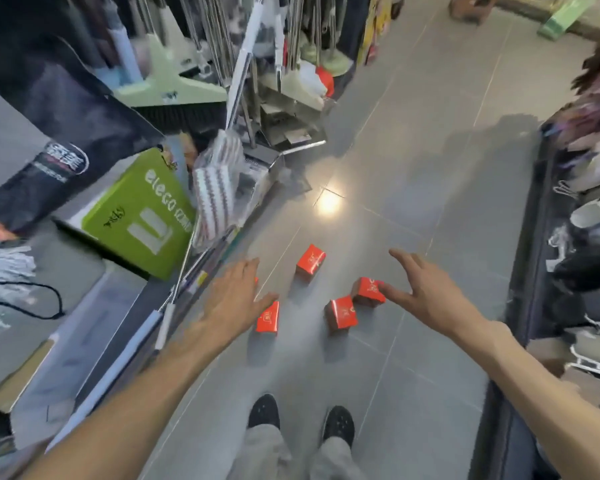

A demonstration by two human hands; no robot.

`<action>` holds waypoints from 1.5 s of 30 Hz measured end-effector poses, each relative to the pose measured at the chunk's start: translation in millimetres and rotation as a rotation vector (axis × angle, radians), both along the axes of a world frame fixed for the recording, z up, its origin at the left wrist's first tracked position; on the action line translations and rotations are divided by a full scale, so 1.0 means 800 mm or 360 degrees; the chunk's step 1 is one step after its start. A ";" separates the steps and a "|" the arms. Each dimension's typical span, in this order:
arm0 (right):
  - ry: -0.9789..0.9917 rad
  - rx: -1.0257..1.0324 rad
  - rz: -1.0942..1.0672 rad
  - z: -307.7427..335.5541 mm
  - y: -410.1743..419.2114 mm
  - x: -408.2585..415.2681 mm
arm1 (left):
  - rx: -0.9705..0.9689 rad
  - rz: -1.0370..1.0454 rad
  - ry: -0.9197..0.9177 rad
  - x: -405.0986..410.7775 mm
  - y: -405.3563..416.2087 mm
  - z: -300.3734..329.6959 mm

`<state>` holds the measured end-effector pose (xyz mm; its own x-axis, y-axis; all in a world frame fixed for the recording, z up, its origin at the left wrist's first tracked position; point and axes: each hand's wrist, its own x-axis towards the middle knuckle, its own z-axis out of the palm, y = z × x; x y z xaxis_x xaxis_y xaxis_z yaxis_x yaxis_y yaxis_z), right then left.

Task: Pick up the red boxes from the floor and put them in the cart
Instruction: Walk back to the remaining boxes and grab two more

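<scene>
I had a grey tiled floor (413,140) running up the aisle, shelving close along both of its side edges, a rack of brooms and dustpans (222,81) on the left and a green carton (142,209) tipped against the lower left shelf. No cart showed anywhere I could be sure of.

Four red boxes (340,312) lay loose on the floor just ahead of my black shoes (264,408), and a sliver of red behind my left hand may have been a fifth. The far box (310,262) sat alone up the aisle; the other three formed a rough row nearer me.

My left hand (231,296) was spread flat and empty, its thumb over the top of the left box (268,317). My right hand (418,289) was splayed wide and empty too, its forefinger tip at the upper right corner of the right box (368,291).

I judged each hand had its own box directly beneath and slightly inward, so both could close at once. The middle box lay between them, a little nearer the right.
</scene>
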<state>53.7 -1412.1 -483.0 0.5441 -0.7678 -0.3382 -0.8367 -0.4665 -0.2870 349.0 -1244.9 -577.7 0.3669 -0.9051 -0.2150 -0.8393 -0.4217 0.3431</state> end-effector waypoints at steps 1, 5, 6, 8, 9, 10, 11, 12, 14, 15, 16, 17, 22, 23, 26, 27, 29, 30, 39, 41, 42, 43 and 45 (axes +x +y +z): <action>0.0003 0.0022 0.0007 -0.032 -0.012 0.002 | 0.0023 0.0014 0.0009 -0.002 -0.009 -0.035; -0.0007 0.0071 0.0033 -0.170 -0.047 0.008 | 0.0111 0.0102 0.0043 -0.010 -0.024 -0.190; -0.0008 0.0079 0.0040 -0.204 -0.052 0.009 | 0.0122 0.0144 0.0055 -0.014 -0.024 -0.226; -0.0019 0.0079 0.0064 -0.275 -0.056 0.008 | 0.0125 0.0228 0.0107 -0.022 -0.021 -0.301; -0.0027 0.0071 0.0076 -0.312 -0.057 0.007 | 0.0117 0.0258 0.0138 -0.025 -0.018 -0.337; -0.0036 0.0062 0.0084 -0.347 -0.057 0.006 | 0.0120 0.0286 0.0168 -0.028 -0.016 -0.374; -0.0043 0.0063 0.0083 -0.383 -0.057 0.004 | 0.0144 0.0321 0.0192 -0.030 -0.014 -0.411; -0.0041 0.0069 0.0075 -0.416 -0.056 0.003 | 0.0187 0.0363 0.0216 -0.032 -0.012 -0.446; -0.0059 0.0071 0.0074 -0.478 -0.054 0.003 | 0.0249 0.0442 0.0234 -0.034 -0.009 -0.508; -0.0085 0.0064 0.0073 -0.506 -0.053 0.004 | 0.0257 0.0472 0.0239 -0.036 -0.009 -0.535; -0.0107 0.0058 0.0060 -0.532 -0.053 0.005 | 0.0247 0.0500 0.0250 -0.036 -0.012 -0.561; -0.0126 0.0043 0.0046 -0.558 -0.054 0.006 | 0.0232 0.0538 0.0263 -0.036 -0.016 -0.584; -0.0219 -0.0056 -0.0049 -0.661 -0.053 0.009 | 0.0135 0.0705 0.0268 -0.041 -0.034 -0.665; -0.0233 -0.0078 -0.0056 -0.678 -0.053 0.010 | 0.0082 0.0686 0.0217 -0.041 -0.036 -0.675; -0.0241 -0.0148 -0.0073 -0.717 -0.058 0.016 | 0.0001 0.0569 0.0135 -0.030 -0.038 -0.695; -0.0247 -0.0156 -0.0109 -0.724 -0.059 0.019 | -0.0004 0.0522 0.0135 -0.027 -0.038 -0.696; -0.0273 -0.0182 -0.0208 -0.728 -0.056 0.022 | -0.0035 0.0368 0.0118 -0.019 -0.037 -0.694; -0.0274 -0.0203 -0.0242 -0.727 -0.054 0.023 | -0.0059 0.0288 0.0112 -0.015 -0.036 -0.689; 0.0121 0.0045 -0.0595 -0.761 -0.028 -0.007 | -0.0094 -0.0064 0.0113 -0.005 -0.038 -0.651; 0.0140 0.0018 -0.0597 -0.772 -0.025 0.002 | -0.0087 -0.0111 0.0117 -0.007 -0.044 -0.651; 0.0133 -0.0011 -0.0593 -0.774 -0.025 0.006 | -0.0089 -0.0135 0.0114 -0.008 -0.048 -0.652; 0.0120 -0.0032 -0.0584 -0.776 -0.025 0.008 | -0.0092 -0.0158 0.0109 -0.008 -0.052 -0.652; 0.0105 -0.0071 -0.0496 -0.777 -0.030 0.009 | -0.0107 -0.0177 0.0096 -0.004 -0.060 -0.651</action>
